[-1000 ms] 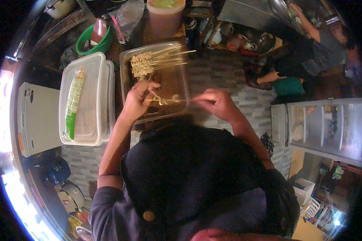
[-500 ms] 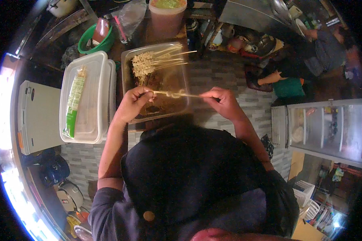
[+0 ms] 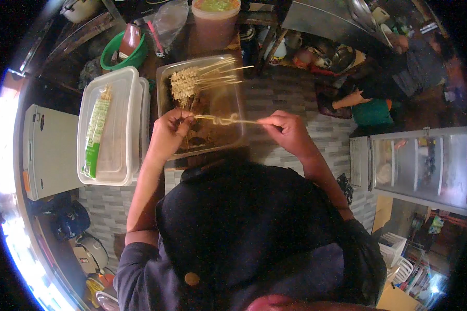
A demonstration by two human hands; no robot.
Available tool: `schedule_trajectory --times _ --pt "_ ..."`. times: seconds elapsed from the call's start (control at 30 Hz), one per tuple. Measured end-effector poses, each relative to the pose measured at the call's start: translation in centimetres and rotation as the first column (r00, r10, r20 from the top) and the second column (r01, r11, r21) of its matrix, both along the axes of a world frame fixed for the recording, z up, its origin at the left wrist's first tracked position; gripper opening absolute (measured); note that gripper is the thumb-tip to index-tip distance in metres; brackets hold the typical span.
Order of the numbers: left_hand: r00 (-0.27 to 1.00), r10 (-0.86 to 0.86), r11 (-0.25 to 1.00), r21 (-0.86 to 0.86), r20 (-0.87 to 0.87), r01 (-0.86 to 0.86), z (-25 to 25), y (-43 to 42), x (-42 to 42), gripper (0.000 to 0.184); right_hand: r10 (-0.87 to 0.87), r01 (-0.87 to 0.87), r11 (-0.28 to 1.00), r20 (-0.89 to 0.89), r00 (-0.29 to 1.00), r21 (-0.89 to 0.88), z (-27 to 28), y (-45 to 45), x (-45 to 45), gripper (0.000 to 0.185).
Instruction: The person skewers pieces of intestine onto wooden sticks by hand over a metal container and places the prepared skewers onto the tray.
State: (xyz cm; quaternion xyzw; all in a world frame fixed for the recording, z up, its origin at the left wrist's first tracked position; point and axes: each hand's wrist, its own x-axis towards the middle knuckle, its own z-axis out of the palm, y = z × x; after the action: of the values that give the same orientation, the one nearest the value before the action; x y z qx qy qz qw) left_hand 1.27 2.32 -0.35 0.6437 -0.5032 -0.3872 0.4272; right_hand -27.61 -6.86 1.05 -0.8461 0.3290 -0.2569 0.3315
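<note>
A thin wooden skewer [image 3: 250, 122] stretches between my hands, level over the near part of a metal tray [image 3: 228, 98]. Pale, curled strip of food [image 3: 224, 120], perhaps intestine, is threaded in loops around its middle. My right hand [image 3: 289, 133] pinches the skewer's right end between thumb and fingers. At the other side my left hand [image 3: 167, 136] is closed in a pinch on the strip's left end; whether it also grips the skewer tip I cannot tell. Filled skewers [image 3: 184, 84] lie piled at the tray's far side, bare sticks pointing right. Brownish liquid and scraps cover the tray bottom.
Left of the tray stands a translucent plastic container [image 3: 120, 155] with a green-labelled pack of skewers [image 3: 94, 135] on it. Behind are a green basin [image 3: 109, 54] and a lidded tub [image 3: 215, 26]. Another person [image 3: 417, 67] is at the upper right, near an open fridge [image 3: 415, 166].
My left hand has shifted slightly left and up. The strip's loops on the skewer look looser and more spread out. My right hand has barely moved.
</note>
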Motion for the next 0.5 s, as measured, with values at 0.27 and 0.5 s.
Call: schedule_trajectory --times 0.27,0.5 --pt "0.728 0.204 0.949 -0.314 0.655 0.016 1.3 -0.1 -1.5 0.007 -0.135 0.096 0.968 -0.162 0.978 -0.23 1.6 1.8 1.2 0.019" --pt "0.672 0.241 0.964 -0.253 0.7 -0.082 1.0 -0.1 -1.5 0.007 -0.115 0.099 0.96 -0.045 0.992 -0.263 1.1 2.4 2.0 0.025"
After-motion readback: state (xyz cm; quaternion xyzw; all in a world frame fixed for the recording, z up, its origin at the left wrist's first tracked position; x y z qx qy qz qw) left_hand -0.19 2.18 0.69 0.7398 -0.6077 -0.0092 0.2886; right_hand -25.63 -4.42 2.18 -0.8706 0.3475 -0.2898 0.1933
